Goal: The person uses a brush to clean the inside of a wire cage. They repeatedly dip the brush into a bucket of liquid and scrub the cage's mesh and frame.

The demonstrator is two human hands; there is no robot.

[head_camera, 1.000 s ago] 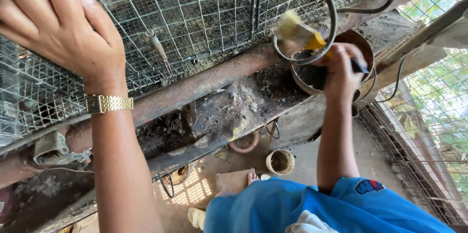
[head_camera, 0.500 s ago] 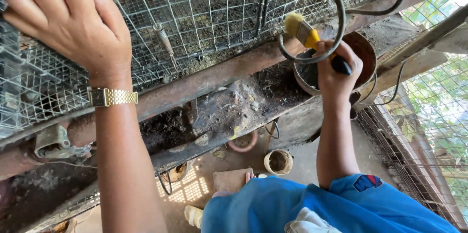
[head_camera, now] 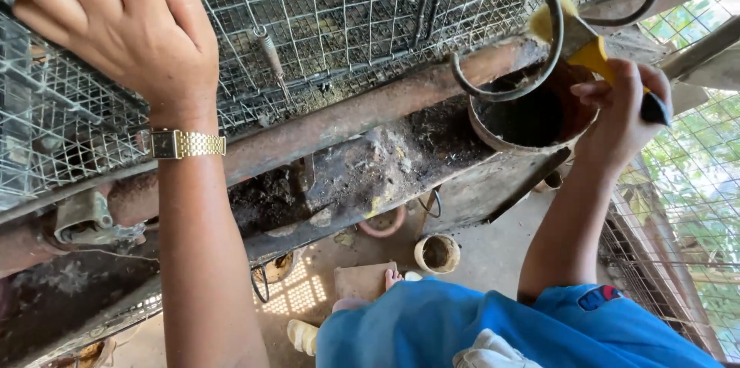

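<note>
My left hand (head_camera: 116, 25) presses on the wire mesh cage (head_camera: 347, 21) at the upper left, fingers curled onto the wire, a gold watch (head_camera: 185, 144) on the wrist. My right hand (head_camera: 624, 114) grips a yellow-handled paintbrush (head_camera: 590, 48) at the upper right. Its pale bristles touch a rusty metal ring (head_camera: 539, 60) above a round brown pot (head_camera: 532, 117) with a dark inside.
A rusty pipe (head_camera: 347, 117) and a dirty metal trough (head_camera: 354, 175) run under the cage. On the ground below lie a small clay cup (head_camera: 438, 252) and a flat board (head_camera: 364, 279). Wire fencing (head_camera: 694, 206) stands at the right.
My right hand and the brush have moved right and up along the metal ring. My left hand stays on the mesh; the view has shifted slightly.
</note>
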